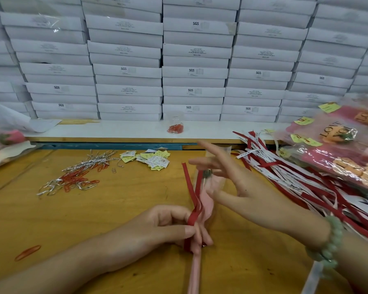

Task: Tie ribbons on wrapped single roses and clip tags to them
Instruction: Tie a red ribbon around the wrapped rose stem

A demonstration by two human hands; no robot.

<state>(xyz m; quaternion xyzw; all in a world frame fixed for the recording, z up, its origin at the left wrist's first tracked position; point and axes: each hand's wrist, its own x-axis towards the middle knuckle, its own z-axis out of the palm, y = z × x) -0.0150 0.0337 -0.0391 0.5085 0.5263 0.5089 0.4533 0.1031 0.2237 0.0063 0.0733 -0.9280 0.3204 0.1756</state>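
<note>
I'm pinching the ribbon (194, 194) against the rose (194, 272) with my left hand (170, 225); rose lying lengthwise away from me; right hand (238, 183) hovering spread, just right of the ribbon tails.

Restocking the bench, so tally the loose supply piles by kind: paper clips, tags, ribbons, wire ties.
Paper clip piles: 2, the table pile and the shelf pile
Tag piles: 1
Ribbon piles: 1
Wire tie piles: 1
Total: 5
</note>
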